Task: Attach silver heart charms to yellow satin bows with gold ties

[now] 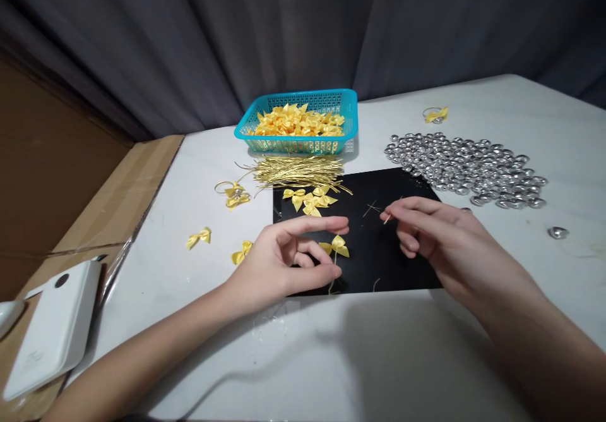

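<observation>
Pinching a gold twist tie point(387, 218) between fingertips: right hand point(440, 239); left hand point(288, 254) grips a yellow bow point(339, 245) over the near edge of the black mat point(402, 264) — bare table point(379, 359) in front.

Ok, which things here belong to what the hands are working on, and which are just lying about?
In hand: small yellow satin bow held by the left hand; thin gold wire tie pinched by the right hand; black rectangular mat; bundle of gold wire ties; teal plastic basket of yellow bows; heap of shiny silver pieces.
Lying about: white slab-shaped device; brown cardboard sheet.
</observation>
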The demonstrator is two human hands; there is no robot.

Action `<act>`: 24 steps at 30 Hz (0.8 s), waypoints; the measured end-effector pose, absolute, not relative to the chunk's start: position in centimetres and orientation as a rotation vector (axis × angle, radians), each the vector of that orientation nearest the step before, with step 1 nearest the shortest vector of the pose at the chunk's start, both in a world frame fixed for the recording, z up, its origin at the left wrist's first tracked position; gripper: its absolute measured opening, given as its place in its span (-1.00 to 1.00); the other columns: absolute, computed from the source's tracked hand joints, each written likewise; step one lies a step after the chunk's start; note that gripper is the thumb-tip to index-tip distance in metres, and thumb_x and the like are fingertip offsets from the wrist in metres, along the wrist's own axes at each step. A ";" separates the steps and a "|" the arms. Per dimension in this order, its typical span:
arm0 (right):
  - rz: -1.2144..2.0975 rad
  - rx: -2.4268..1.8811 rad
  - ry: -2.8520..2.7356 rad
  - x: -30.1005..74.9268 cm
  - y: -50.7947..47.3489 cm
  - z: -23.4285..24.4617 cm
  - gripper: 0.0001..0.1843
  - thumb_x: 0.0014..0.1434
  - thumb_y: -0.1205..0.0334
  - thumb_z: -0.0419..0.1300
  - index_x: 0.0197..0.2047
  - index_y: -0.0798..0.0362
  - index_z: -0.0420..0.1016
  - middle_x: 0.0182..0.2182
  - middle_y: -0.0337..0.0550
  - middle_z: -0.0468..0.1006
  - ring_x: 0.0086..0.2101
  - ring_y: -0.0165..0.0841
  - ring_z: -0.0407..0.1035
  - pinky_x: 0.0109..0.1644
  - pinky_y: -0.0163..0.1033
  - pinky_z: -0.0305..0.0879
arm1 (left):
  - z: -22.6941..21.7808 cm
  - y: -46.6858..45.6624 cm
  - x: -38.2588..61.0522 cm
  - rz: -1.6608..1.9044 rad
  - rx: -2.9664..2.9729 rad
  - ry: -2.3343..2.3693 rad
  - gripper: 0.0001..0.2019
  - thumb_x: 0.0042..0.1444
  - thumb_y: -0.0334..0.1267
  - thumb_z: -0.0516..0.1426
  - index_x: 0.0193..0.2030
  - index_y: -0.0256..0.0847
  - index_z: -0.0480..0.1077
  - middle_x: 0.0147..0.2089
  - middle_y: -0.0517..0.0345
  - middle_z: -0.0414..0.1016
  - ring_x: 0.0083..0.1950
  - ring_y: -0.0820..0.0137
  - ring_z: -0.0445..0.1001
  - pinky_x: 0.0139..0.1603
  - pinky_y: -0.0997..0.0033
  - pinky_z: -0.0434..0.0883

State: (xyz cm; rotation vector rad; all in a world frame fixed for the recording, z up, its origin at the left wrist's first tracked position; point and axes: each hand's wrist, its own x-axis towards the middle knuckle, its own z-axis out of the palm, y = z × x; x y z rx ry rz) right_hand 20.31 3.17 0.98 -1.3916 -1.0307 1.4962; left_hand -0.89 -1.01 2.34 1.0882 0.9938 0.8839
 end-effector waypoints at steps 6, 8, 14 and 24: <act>1.597 -1.389 -1.188 19.6 2.8 1.0 -0.68 -0.13 0.02 0.36 -0.44 0.06 0.42 -0.68 -0.37 0.23 -0.61 -0.51 0.09 -0.51 -0.32 0.03 | 2.3 -1.1 -0.9 0.887 1.147 1.023 -0.58 -0.06 -0.46 0.31 -0.01 -0.11 0.50 0.03 0.07 0.51 -0.39 0.63 0.50 -0.46 0.77 0.40; 1.704 -1.354 -1.232 19.6 2.7 1.1 -0.68 -0.10 0.00 0.33 -0.41 0.07 0.44 -0.67 -0.36 0.24 -0.61 -0.51 0.07 -0.52 -0.32 0.01 | 2.3 -1.0 -0.9 0.907 1.135 1.018 -0.58 -0.06 -0.46 0.31 -0.01 -0.11 0.49 0.03 0.10 0.50 -0.38 0.63 0.50 -0.43 0.76 0.42; 2.243 -1.007 -1.407 19.1 1.8 1.1 -0.69 0.04 0.00 0.26 -0.45 0.08 0.37 -0.66 -0.36 0.23 -0.63 -0.54 0.01 -0.52 -0.34 0.00 | 2.2 -0.5 -0.6 1.087 1.026 1.065 -0.61 -0.10 -0.51 0.30 -0.09 -0.21 0.43 -0.11 0.16 0.52 -0.43 0.61 0.51 -0.34 0.64 0.49; 2.117 -1.217 -1.556 19.3 2.5 0.7 -0.61 -0.02 -0.09 0.31 -0.40 0.11 0.45 -0.40 -0.17 0.49 -0.59 -0.57 0.09 -0.55 -0.39 0.02 | 2.2 1.8 -2.9 1.138 1.298 1.265 -0.81 -0.11 -0.42 0.31 -0.34 -0.28 0.42 -0.38 0.22 0.48 -0.35 0.53 0.46 -0.27 0.58 0.43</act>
